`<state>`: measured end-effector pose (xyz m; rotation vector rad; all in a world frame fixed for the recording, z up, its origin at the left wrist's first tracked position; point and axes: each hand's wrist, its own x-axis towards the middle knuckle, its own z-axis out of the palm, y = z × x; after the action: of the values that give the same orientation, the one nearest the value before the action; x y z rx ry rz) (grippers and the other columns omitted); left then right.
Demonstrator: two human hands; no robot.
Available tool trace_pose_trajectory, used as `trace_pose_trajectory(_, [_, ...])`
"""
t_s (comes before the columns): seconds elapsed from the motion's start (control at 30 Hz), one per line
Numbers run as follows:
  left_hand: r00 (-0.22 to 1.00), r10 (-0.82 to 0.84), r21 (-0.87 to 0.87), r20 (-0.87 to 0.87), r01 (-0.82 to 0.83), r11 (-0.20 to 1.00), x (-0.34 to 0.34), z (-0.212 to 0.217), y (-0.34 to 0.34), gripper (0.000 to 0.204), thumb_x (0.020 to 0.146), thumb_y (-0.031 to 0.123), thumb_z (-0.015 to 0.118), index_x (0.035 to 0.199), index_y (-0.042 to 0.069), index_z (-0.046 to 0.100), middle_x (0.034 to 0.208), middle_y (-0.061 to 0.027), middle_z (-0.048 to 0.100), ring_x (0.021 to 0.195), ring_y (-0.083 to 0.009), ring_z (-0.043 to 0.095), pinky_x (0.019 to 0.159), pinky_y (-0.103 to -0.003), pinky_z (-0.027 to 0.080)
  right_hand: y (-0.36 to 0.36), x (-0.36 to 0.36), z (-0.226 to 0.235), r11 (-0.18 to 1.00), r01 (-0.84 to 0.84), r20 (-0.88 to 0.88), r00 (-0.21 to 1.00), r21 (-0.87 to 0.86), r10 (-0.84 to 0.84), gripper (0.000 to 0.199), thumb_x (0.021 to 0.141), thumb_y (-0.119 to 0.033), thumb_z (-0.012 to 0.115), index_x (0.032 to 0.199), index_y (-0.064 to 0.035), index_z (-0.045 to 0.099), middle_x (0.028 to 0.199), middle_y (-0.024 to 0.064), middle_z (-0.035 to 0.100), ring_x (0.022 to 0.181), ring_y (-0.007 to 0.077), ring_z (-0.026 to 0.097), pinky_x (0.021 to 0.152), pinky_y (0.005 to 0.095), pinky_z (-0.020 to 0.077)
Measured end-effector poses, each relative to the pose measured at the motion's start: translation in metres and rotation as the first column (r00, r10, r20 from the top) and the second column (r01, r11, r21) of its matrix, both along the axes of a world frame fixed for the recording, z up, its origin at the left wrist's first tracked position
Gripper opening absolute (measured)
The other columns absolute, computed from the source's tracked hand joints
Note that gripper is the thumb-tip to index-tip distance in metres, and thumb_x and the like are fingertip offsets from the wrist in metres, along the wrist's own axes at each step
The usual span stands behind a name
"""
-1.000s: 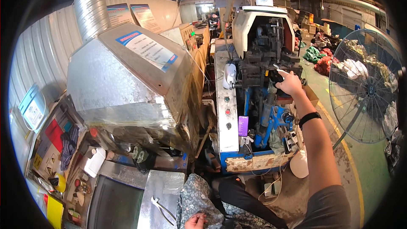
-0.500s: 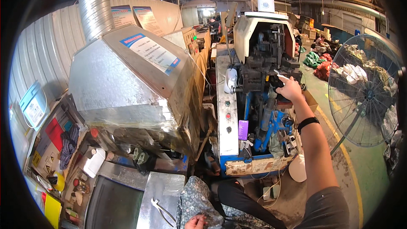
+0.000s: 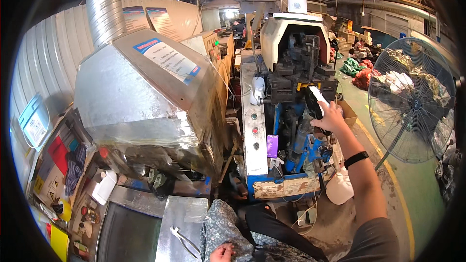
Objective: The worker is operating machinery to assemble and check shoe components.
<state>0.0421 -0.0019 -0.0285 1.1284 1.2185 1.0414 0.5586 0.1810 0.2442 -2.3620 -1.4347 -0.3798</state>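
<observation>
My right hand (image 3: 330, 118) reaches out at the front of a dark, blue-framed machine (image 3: 296, 73). It is closed around a black shoe upper (image 3: 315, 105) with a long white strip along its face, held tilted just below the machine's working head. Part of the shoe upper is hidden behind my fingers. Low in the view, my left hand (image 3: 222, 252) rests on floral cloth (image 3: 223, 225) over my lap. Its fingers are curled together, and nothing shows in them. Nearby, a pair of pincers (image 3: 183, 240) lies on a metal plate (image 3: 180, 213).
A large metal hood (image 3: 141, 97) with a duct fills the left. A control panel (image 3: 255, 131) with buttons runs beside the machine. At the right stands a big floor fan (image 3: 415, 102). A white jug (image 3: 104, 187) is at lower left. Another person (image 3: 360, 48) sits far back.
My right hand has drawn back and down from the machine head with the black shoe upper, which now shows much more plainly. The whole view has shifted slightly. My left hand stays on my lap.
</observation>
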Motion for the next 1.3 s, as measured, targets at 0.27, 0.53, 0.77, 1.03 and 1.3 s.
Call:
trace_pose_trajectory(0.27, [0.999,0.005,-0.016,0.047,-0.004,1.000,0.007,-0.003,-0.001,0.027,0.098,0.028,0.062,0.097,0.003,0.070,0.068,0.0074,0.056,0.058,-0.0027,0.047,0.051,-0.020,0.037,-0.065,-0.057,-0.062,0.835,-0.277,0.234,0.955,0.475,0.184,0.068,0.062,-0.020,0.076,0.127,-0.0128,0.058,0.148,0.0275,0.035,0.122,0.0504,0.045,0.099,0.0486,0.0425])
trace_pose_trajectory(0.53, [0.935,-0.055,0.119,0.350,0.014,0.993,0.011,0.082,0.071,0.048,0.102,0.042,0.044,0.131,0.005,0.056,0.122,-0.0078,0.063,0.111,-0.0181,0.058,0.096,-0.032,0.046,-0.143,-0.263,-0.139,0.399,-0.688,-0.016,0.491,0.606,0.871,0.097,0.068,-0.029,0.084,0.147,-0.0077,0.031,0.152,0.0355,0.018,0.140,0.0500,0.026,0.111,0.0549,0.0282])
trace_pose_trajectory(0.77, [0.924,-0.143,-0.083,-0.354,0.122,0.989,-0.046,0.094,0.050,0.055,0.100,0.050,0.041,0.125,0.003,0.058,0.112,-0.0145,0.067,0.100,-0.0280,0.066,0.089,-0.041,0.051,-0.138,-0.307,-0.161,0.524,-0.639,-0.809,-0.556,0.562,0.189,0.088,0.091,-0.049,0.063,0.151,0.0005,0.021,0.132,0.0126,0.052,0.115,0.0231,0.055,0.100,0.0407,0.0442])
trace_pose_trajectory(1.03, [0.950,-0.213,0.253,-0.228,0.269,0.929,-0.064,0.092,-0.016,0.045,0.094,0.031,0.062,0.126,0.000,0.056,0.129,-0.0160,0.059,0.124,-0.0314,0.053,0.104,-0.038,0.041,-0.130,-0.279,-0.169,0.549,-0.824,-0.774,-0.437,0.140,-0.459,0.056,0.089,-0.017,0.060,0.137,0.0049,0.043,0.127,0.0176,0.057,0.110,0.0262,0.061,0.093,0.0432,0.0516])
trace_pose_trajectory(1.3, [0.700,0.271,0.342,-0.661,-0.041,0.939,-0.144,0.020,-0.039,0.033,0.093,0.021,0.057,0.120,0.002,0.060,0.122,-0.0165,0.062,0.109,-0.0333,0.061,0.093,-0.039,0.050,-0.097,-0.334,-0.177,0.862,-0.327,-0.921,-0.112,0.388,0.372,0.085,0.056,0.012,0.084,0.130,0.0015,0.044,0.110,0.0171,0.063,0.103,0.0272,0.064,0.077,0.0414,0.0591])
